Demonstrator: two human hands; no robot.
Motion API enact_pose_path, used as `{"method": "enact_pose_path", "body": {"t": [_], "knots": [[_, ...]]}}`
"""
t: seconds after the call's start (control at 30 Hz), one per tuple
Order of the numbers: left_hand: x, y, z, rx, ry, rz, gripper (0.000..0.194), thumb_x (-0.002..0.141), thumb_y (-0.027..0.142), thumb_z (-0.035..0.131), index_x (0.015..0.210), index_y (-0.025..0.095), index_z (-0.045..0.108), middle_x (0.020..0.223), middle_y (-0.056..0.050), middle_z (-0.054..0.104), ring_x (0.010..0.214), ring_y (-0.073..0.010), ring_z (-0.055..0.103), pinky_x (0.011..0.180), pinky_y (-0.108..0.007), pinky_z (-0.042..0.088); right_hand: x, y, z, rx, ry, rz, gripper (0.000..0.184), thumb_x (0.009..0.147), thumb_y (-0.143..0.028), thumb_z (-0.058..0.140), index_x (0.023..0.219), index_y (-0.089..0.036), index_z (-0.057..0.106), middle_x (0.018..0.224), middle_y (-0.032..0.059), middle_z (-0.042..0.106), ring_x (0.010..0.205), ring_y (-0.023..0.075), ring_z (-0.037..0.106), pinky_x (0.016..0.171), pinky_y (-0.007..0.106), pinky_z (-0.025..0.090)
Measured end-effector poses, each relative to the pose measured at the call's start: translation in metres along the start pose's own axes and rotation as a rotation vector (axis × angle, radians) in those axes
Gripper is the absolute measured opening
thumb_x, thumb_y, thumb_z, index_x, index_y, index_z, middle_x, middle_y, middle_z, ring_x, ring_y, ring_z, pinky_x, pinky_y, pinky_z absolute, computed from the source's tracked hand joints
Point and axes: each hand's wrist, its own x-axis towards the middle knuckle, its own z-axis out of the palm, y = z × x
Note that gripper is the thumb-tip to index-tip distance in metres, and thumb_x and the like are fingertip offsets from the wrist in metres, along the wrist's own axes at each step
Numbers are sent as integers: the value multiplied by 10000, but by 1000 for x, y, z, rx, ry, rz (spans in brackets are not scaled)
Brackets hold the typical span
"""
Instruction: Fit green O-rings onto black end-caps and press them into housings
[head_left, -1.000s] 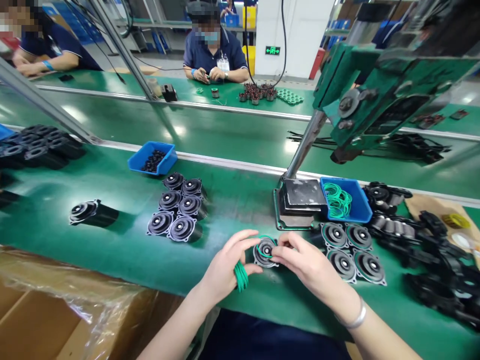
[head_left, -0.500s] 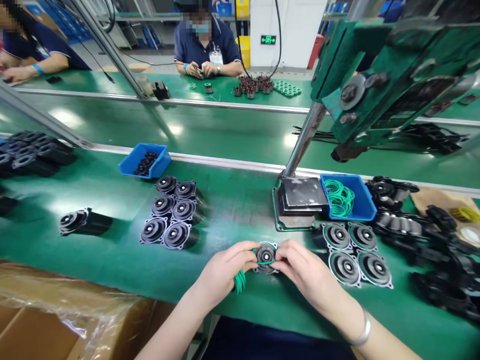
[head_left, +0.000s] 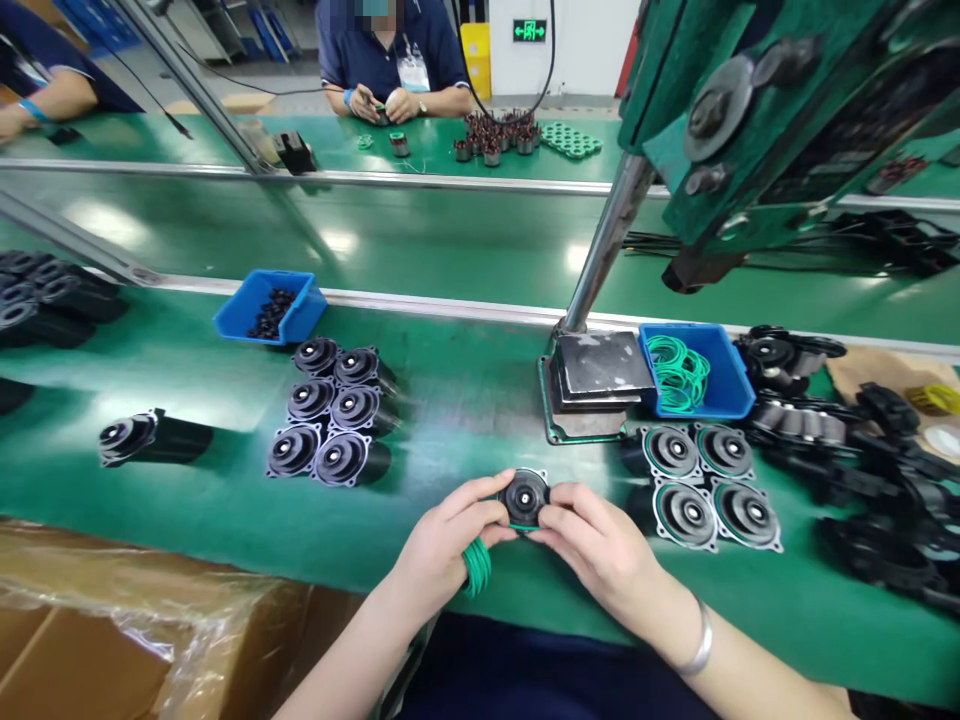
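A round black motor housing (head_left: pixel 526 492) with a pale flange stands upright on the bench between my hands. A thin green sealing ring (head_left: pixel 523 528) runs along its near edge. My left hand (head_left: pixel 450 540) is closed at the housing's left side, fingers on the rim, with a bundle of green sealing rings (head_left: pixel 477 568) hanging from its palm side. My right hand (head_left: pixel 592 530) pinches at the right rim, where the ring passes under the fingertips. Part of the ring is hidden by my fingers.
Flanged housings stand in groups at left (head_left: pixel 330 405) and right (head_left: pixel 709 485). One housing (head_left: pixel 176 440) lies on its side. A blue bin (head_left: pixel 720 385) holds green rings; another blue bin (head_left: pixel 304 310) holds small black parts. A green press (head_left: pixel 712 180) overhangs its metal block (head_left: pixel 604 365). Co-workers sit opposite.
The green ring has gone from lying across the housing's face to its near edge. Both hands have moved slightly down around the rim. The camera view has tilted down.
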Motion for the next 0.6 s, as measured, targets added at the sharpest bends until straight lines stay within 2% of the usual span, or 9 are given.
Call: {"method": "enact_pose_path", "body": {"t": [0.07,0.13,0.2,0.23,0.27,0.33,0.43,0.5,0.6], "knots": [[-8,0,6,-8,25,1,114,941,151,588,984,164,692,1318,-149,626,1004,-217,724,856,-300,629,-3,-3,-2,-54,37,-52,121,974,-136,514,1076,-149,579,978,88,570,826,164,557,694,290,519],[-15,-1,13,-48,69,-17,214,939,153,593,1134,202,668,1387,-151,575,787,-145,732,744,-272,647,-4,-6,-7,-95,81,-121,187,963,-110,516,1130,-149,591,990,93,573,846,174,548,708,309,520],[-17,-2,18,-84,99,-72,426,926,211,635,1338,250,534,1442,-175,519,582,-71,656,661,-267,647,-2,-9,-14,-131,114,-147,233,947,-130,558,1178,-142,585,1054,113,584,939,208,555,785,359,533],[-15,-2,20,-82,98,-100,514,920,244,648,1399,260,462,1448,-187,508,557,-66,639,665,-284,649,1,-11,-18,-157,110,-138,261,941,-153,581,1201,-131,577,1110,130,588,1008,230,553,849,394,533],[-11,-4,21,-67,80,-116,555,922,265,645,1428,260,417,1444,-192,510,593,-84,661,702,-308,653,4,-13,-21,-191,88,-118,297,939,-175,591,1229,-113,564,1174,149,585,1082,251,542,919,427,523],[1,-7,26,-15,22,-90,526,941,257,608,1428,250,409,1415,-171,539,857,-176,730,858,-377,633,10,-13,-24,-286,14,-84,365,951,-181,563,1299,-74,529,1291,181,558,1204,281,504,1030,465,482],[26,-9,41,32,-38,16,509,958,194,556,1435,230,383,1428,-147,531,1278,-255,581,1026,-418,555,13,-7,-29,-455,-46,-45,372,951,-146,518,1315,-73,540,1329,186,559,1225,295,506,1056,498,464],[41,-3,54,60,-76,46,533,958,173,545,1451,213,345,1466,-155,496,1321,-251,546,1008,-380,570,11,2,-36,-558,-50,-35,345,940,-129,509,1274,-74,576,1301,188,582,1195,303,528,1055,524,455],[53,14,64,123,-117,28,585,943,225,595,1459,194,321,1513,-183,441,1216,-250,634,916,-337,614,4,19,-54,-680,-33,-62,314,938,-115,482,1218,-50,608,1255,197,612,1146,317,558,1039,542,453]]}}
